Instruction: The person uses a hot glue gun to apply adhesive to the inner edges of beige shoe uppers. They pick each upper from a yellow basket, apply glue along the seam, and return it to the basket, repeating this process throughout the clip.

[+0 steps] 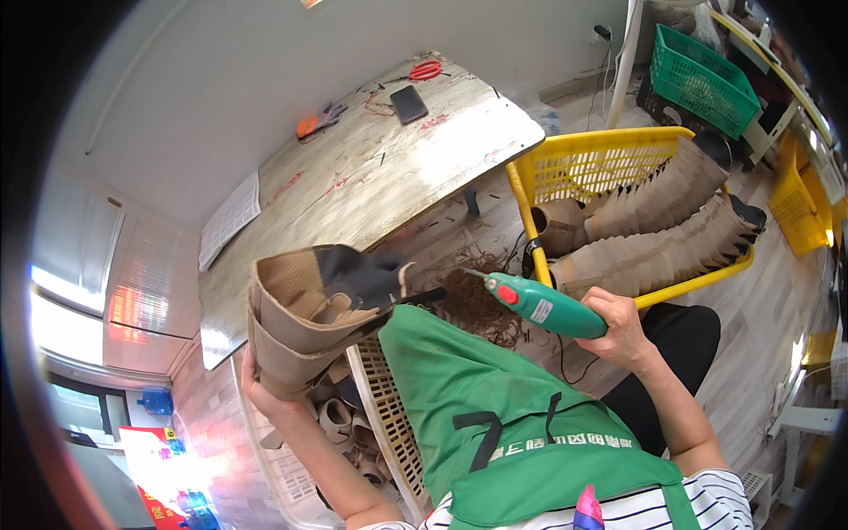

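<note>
My left hand (268, 391) holds a stack of nested tan shoe uppers (291, 331) from below, near the table's front edge. The top upper opens upward, showing its mesh inside and a dark part, with a thin light strip curling at one end. My right hand (616, 328) grips the rear of a green handheld power tool (550, 308) with a red switch and a narrow metal tip. That tip points left toward the uppers, apart from them. Below the tool tip, a pile of brown trimmings (474, 298) lies on the floor.
A wooden table (331, 205) bears a phone (409, 105), red-handled scissors (424, 70) and a glove (321, 122). A yellow basket (540, 262) at right holds long stacks of uppers (649, 258). A white basket (387, 411) with shoe parts stands at lower left. A cord runs near my knee.
</note>
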Tool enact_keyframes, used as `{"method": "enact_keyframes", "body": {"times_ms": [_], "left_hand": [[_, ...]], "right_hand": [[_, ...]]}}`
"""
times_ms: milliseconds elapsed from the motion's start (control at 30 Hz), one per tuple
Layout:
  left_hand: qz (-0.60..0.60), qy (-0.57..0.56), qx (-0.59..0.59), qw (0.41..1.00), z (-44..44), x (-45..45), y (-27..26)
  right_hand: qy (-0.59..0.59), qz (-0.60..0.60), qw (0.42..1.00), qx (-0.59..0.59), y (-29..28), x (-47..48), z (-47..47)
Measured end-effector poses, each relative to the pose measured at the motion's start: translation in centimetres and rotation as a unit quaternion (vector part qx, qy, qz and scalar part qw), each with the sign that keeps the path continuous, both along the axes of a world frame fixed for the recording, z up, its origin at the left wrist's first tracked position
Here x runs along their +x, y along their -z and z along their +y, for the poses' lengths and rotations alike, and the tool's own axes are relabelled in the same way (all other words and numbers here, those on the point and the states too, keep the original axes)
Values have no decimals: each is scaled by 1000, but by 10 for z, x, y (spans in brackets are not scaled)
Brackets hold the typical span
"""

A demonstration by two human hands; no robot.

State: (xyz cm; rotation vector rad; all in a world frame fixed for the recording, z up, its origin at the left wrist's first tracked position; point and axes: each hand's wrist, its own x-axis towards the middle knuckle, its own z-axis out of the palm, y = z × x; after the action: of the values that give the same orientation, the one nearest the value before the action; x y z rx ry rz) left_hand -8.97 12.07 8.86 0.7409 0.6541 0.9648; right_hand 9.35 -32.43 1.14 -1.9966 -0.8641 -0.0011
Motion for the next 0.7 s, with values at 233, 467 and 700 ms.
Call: {"method": "enact_keyframes", "body": {"times_ms": [233, 467, 700], "left_hand": [[-43, 175, -31, 983, -13, 58, 17], [-25, 209, -63, 976, -36, 93, 25], [-81, 285, -104, 950, -45, 101, 40]], "right_hand": [[1, -144, 989, -14, -3, 5, -9], [-8, -165, 986, -9, -4, 10, -14], [-35, -138, 990, 18, -5, 6, -12]]}}
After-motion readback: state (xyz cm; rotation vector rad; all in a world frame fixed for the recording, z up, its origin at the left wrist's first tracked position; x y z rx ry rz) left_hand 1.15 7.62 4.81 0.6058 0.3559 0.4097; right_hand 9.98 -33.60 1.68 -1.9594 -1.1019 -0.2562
